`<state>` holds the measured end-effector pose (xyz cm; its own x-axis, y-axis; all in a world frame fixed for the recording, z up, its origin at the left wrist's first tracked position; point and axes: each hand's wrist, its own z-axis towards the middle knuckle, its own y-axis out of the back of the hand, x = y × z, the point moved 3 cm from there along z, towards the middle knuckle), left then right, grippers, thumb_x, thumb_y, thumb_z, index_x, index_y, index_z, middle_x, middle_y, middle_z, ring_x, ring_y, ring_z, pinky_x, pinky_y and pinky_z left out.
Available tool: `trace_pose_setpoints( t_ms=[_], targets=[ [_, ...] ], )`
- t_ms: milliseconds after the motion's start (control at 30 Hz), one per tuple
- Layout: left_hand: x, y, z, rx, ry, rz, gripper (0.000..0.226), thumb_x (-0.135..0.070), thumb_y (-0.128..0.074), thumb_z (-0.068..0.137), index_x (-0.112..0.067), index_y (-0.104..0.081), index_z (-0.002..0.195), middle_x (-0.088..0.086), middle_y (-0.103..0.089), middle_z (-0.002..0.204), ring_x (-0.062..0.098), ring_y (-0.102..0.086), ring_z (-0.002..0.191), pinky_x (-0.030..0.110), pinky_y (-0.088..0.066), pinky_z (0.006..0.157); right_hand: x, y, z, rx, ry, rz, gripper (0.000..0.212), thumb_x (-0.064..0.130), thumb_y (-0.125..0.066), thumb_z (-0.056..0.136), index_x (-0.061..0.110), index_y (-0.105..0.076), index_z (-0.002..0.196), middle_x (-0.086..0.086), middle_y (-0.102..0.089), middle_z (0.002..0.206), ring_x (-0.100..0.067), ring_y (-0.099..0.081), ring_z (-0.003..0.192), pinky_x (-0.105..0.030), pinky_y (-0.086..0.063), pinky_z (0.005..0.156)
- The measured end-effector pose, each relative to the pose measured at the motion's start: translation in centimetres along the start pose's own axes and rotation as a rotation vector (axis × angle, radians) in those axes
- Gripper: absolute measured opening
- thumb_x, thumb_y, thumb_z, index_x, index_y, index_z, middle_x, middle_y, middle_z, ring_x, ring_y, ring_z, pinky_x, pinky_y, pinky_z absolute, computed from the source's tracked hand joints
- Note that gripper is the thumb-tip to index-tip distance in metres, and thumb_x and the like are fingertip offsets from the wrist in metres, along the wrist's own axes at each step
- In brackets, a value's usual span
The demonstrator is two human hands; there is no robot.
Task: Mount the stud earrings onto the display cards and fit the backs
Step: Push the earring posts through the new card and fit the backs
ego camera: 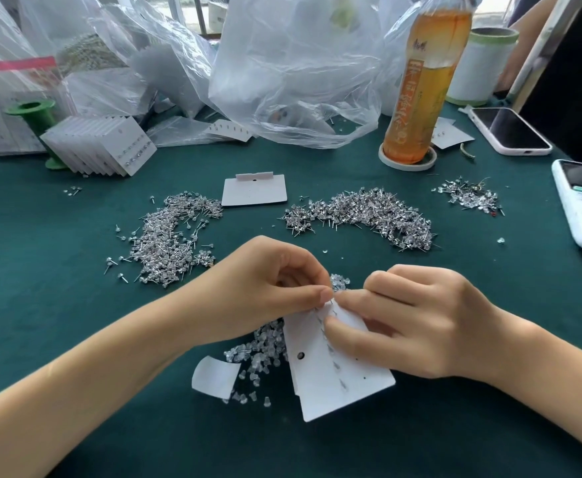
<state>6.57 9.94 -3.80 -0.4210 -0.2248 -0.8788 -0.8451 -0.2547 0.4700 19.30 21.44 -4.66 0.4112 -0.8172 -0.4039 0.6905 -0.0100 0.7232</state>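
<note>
Pinching at the far tip of a white card [334, 381], the left hand [265, 288] and right hand [410, 319] meet fingertip to fingertip; whatever tiny part sits between them is hidden. A row of studs runs down the card, hard to make out. Clear backs [262, 350] lie heaped under the card's left edge. Farther off, two stud piles [172, 236] [369, 212] flank a blank card [254, 189] on the green cloth [58, 305], which lies open at the near left.

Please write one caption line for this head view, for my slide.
Both hands pinch a display card over clear backs, stud piles beyond.
</note>
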Motion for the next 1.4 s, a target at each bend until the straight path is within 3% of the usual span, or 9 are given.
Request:
trace_pose_setpoints(
  t_ms=[333,567,733,933,1200,1400],
  targets=[
    [-0.36,-0.3,0.02,0.026,-0.033,-0.023,0.006,-0.014,-0.066,0.085,-0.009,-0.069,0.084,-0.009,-0.068,0.068,-0.002,-0.058,0.061,0.009,-0.041,0.059,0.02,-0.19,-0.06,-0.049,-0.008,-0.005,0.023,-0.005,-0.062,0.079,0.015,-0.066,0.09,-0.002,-0.063,0.064,-0.022,-0.049,0.051,-0.03,-0.042,0.042],
    [-0.51,-0.29,-0.03,0.029,-0.034,0.007,0.006,-0.012,-0.066,0.086,-0.008,-0.07,0.085,-0.004,-0.07,0.073,0.002,-0.06,0.065,0.013,-0.045,0.063,-0.01,-0.24,-0.13,-0.071,-0.022,-0.016,0.022,-0.003,-0.058,0.084,0.016,-0.063,0.093,-0.002,-0.063,0.064,-0.022,-0.048,0.051,-0.03,-0.041,0.042],
    [-0.62,-0.29,-0.03,0.024,-0.053,0.008,0.004,-0.01,-0.067,0.085,-0.007,-0.07,0.084,-0.007,-0.067,0.07,-0.001,-0.056,0.06,0.009,-0.041,0.059,-0.05,-0.11,-0.05,-0.069,-0.034,-0.024,0.028,-0.006,-0.061,0.076,0.018,-0.073,0.083,-0.001,-0.062,0.062,-0.022,-0.046,0.05,-0.029,-0.041,0.041],
    [-0.43,-0.26,0.13,-0.001,-0.045,-0.043,0.004,-0.008,-0.072,0.081,-0.011,-0.071,0.079,-0.013,-0.064,0.061,-0.005,-0.053,0.054,0.006,-0.038,0.054,-0.04,-0.03,0.05,-0.07,-0.03,-0.038,0.027,-0.004,-0.059,0.082,0.019,-0.073,0.081,0.0,-0.062,0.061,-0.021,-0.048,0.049,-0.028,-0.042,0.041],
    [0.0,0.21,0.24,-0.059,0.048,-0.141,0.009,-0.018,-0.073,0.078,-0.01,-0.072,0.081,0.003,-0.073,0.076,0.006,-0.065,0.069,0.015,-0.051,0.067,-0.43,0.03,0.27,-0.083,-0.05,-0.028,0.029,-0.005,-0.057,0.082,0.017,-0.075,0.078,-0.001,-0.068,0.071,-0.018,-0.053,0.053,-0.027,-0.045,0.044],
    [-0.23,0.01,0.19,-0.04,0.034,-0.113,0.002,-0.014,-0.072,0.08,-0.012,-0.071,0.08,-0.001,-0.071,0.072,0.004,-0.063,0.065,0.014,-0.049,0.064,-0.35,0.05,0.2,-0.096,-0.043,-0.03,0.027,-0.004,-0.062,0.079,0.019,-0.075,0.081,-0.001,-0.067,0.069,-0.018,-0.052,0.052,-0.027,-0.044,0.044]
  ],
)
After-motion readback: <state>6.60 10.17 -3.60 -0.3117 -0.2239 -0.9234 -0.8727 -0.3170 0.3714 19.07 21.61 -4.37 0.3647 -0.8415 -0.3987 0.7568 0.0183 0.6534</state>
